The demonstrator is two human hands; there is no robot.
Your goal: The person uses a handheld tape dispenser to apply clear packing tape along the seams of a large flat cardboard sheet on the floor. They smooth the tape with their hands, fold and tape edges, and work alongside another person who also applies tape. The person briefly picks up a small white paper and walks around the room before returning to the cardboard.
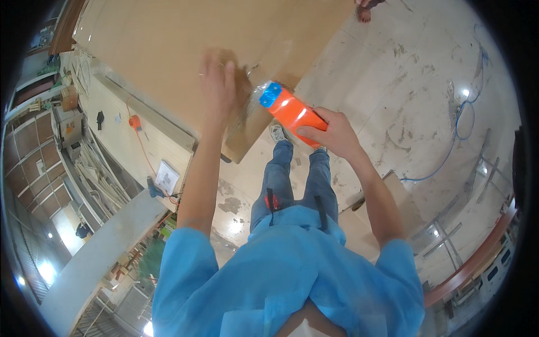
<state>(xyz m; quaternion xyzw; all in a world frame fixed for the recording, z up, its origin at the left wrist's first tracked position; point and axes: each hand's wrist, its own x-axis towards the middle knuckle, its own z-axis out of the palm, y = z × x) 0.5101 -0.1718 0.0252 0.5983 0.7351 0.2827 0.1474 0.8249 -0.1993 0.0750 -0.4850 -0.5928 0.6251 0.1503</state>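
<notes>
A large brown board (185, 50) lies flat in front of me, its near corner pointing toward my legs. My left hand (218, 84) rests flat on the board near that corner, fingers spread. My right hand (331, 132) grips an orange tape dispenser (292, 109) with a blue tip, its blue end touching the board's edge. Clear shiny tape (252, 106) stretches from the dispenser across the board's corner beside my left hand.
A long pale workbench (129, 135) with an orange tool (135, 121) and cord runs at the left, beside shelving (33, 135). A blue hose (460, 121) lies on the stained tiled floor at right. Another person's foot (365, 8) shows at the top edge. Metal frames (449, 236) lie lower right.
</notes>
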